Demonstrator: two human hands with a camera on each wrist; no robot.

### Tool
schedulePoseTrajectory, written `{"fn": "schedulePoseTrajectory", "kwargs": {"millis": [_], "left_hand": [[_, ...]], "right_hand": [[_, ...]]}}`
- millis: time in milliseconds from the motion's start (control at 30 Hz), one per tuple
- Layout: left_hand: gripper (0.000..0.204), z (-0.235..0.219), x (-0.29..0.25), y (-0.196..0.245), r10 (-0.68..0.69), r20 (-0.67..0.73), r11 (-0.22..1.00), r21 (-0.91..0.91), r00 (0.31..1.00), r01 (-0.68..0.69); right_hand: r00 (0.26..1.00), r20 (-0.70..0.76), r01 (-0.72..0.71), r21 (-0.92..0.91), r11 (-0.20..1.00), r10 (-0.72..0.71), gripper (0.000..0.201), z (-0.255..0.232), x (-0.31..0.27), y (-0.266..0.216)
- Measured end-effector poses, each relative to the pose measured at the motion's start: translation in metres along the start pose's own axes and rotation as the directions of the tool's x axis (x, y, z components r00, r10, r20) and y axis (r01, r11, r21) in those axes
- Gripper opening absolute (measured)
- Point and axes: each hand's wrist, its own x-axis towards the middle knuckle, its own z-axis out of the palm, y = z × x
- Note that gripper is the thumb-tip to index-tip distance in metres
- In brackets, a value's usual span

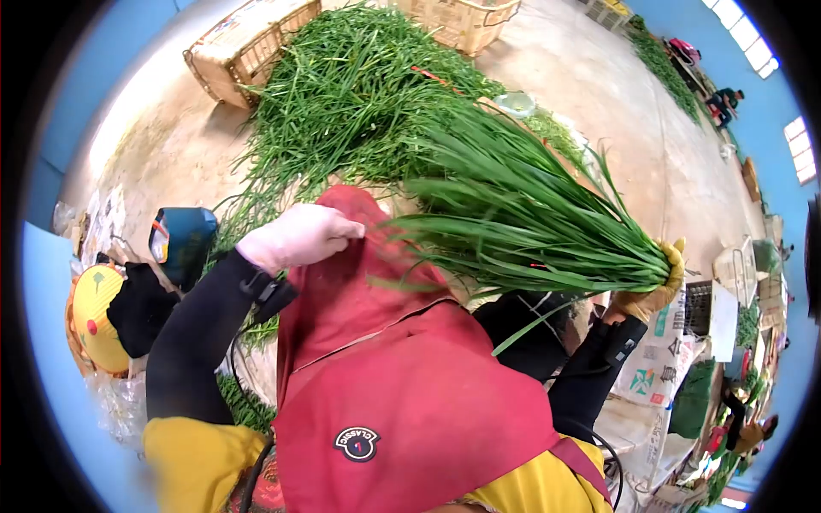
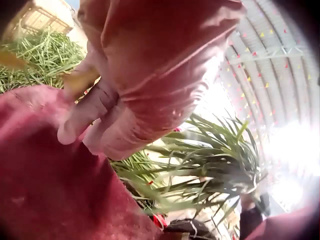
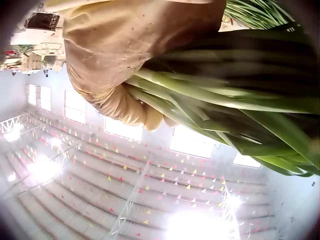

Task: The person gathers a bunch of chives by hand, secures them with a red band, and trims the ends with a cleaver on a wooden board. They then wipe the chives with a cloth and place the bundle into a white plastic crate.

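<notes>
The left hand (image 1: 301,237), in a pale pink glove, pinches the upper edge of the red apron (image 1: 419,368); the left wrist view shows its fingers (image 2: 92,107) curled at the red cloth (image 2: 60,175). Out to the right, the right hand (image 1: 654,286) in a yellowish glove grips a bunch of long green leaves (image 1: 530,214) by its stem end, the leaf tips spreading left over the apron's top. In the right wrist view the gloved fingers (image 3: 125,105) curl round the pale stems (image 3: 165,85); the palm side is hidden.
A large heap of loose green leaves (image 1: 351,94) lies on the floor ahead, with a wooden crate (image 1: 248,51) at its left and another basket (image 1: 462,21) behind. A dark teal bag (image 1: 186,244) stands at left. White sacks (image 1: 646,376) and a dark crate (image 1: 699,308) are at right.
</notes>
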Motion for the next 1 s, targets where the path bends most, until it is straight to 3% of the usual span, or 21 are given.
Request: {"fn": "schedulePoseTrajectory", "kwargs": {"millis": [67,100,167,267,300,400,467,533,600,633,700,733,800,833,867,933,967,1000], "left_hand": [[0.031,-0.005,-0.012,-0.004,0.009,-0.172,0.994,-0.106,0.985,-0.028],[0.031,-0.003,-0.015,-0.007,0.022,-0.178,0.993,-0.109,0.984,-0.042],[0.036,-0.002,-0.02,-0.008,-0.107,-0.295,0.983,-0.176,0.95,0.056],[0.035,-0.008,-0.02,-0.003,-0.153,-0.337,0.955,-0.292,0.929,0.051],[0.035,-0.008,-0.018,0.0,-0.088,-0.417,0.973,-0.231,0.905,-0.011],[0.034,-0.02,-0.01,0.013,-0.069,-0.46,0.953,-0.293,0.885,-0.079],[0.034,-0.026,-0.001,0.023,-0.012,-0.48,0.965,-0.234,0.877,-0.115],[0.037,-0.026,0.012,0.045,-0.064,-0.538,0.763,-0.569,0.84,-0.307],[0.047,-0.038,0.028,0.08,0.158,-0.563,0.877,-0.297,0.811,-0.377],[0.067,-0.046,0.036,0.102,0.29,-0.525,0.869,-0.206,0.801,-0.45],[0.099,-0.043,0.062,0.137,0.52,-0.5,0.769,-0.08,0.693,-0.634],[0.111,-0.029,0.073,0.151,0.501,-0.446,0.824,-0.016,0.742,-0.566],[0.121,-0.002,0.098,0.163,0.459,-0.459,0.846,-0.035,0.761,-0.532],[0.119,0.004,0.103,0.166,0.413,-0.444,0.875,-0.049,0.795,-0.482],[0.117,0.009,0.11,0.167,0.363,-0.428,0.902,-0.063,0.828,-0.427],[0.11,0.027,0.128,0.158,0.359,-0.556,0.835,-0.169,0.75,-0.524],[0.103,0.034,0.135,0.157,0.291,-0.491,0.835,-0.289,0.821,-0.468],[0.098,0.041,0.138,0.153,0.273,-0.464,0.872,-0.252,0.843,-0.42]], "right_hand": [[0.997,-0.021,0.078,-0.109,0.991,-0.081,0.04,-0.006,-0.003,-0.012],[0.993,-0.045,0.101,-0.105,0.989,-0.106,0.04,-0.012,-0.003,-0.017],[0.987,-0.082,0.126,-0.107,0.986,-0.135,0.041,-0.011,-0.009,-0.024],[0.981,-0.092,0.155,-0.18,0.971,-0.173,0.042,-0.015,-0.013,-0.025],[0.981,-0.089,0.157,-0.179,0.971,-0.175,0.042,-0.017,-0.014,-0.026],[0.986,-0.076,0.135,-0.142,0.981,-0.147,0.042,-0.018,-0.016,-0.023],[0.993,-0.048,0.109,0.006,0.994,-0.109,0.044,-0.015,-0.021,-0.02],[0.99,-0.054,0.129,-0.029,0.991,-0.131,0.046,-0.016,-0.02,-0.017],[0.985,-0.027,0.166,-0.176,0.97,-0.173,0.044,-0.008,-0.024,-0.009],[0.985,-0.05,0.157,-0.114,0.981,-0.164,0.041,0.012,-0.034,-0.006],[0.998,0.014,0.066,-0.205,0.976,-0.064,0.039,0.049,-0.054,0.008],[0.997,0.065,0.059,-0.262,0.963,-0.043,0.04,0.075,-0.073,0.016],[0.941,0.337,0.044,-0.12,0.992,-0.001,0.041,0.108,-0.103,0.035],[0.92,0.392,-0.047,0.065,0.997,0.018,0.039,0.116,-0.113,0.044],[0.946,0.323,-0.055,0.119,0.991,0.014,0.038,0.127,-0.124,0.046],[0.976,0.181,-0.147,0.155,0.977,0.118,0.037,0.126,-0.13,0.052],[0.973,0.185,-0.173,0.177,0.969,0.139,0.038,0.121,-0.128,0.058],[0.969,0.189,-0.197,0.197,0.96,0.16,0.038,0.113,-0.125,0.065]]}}
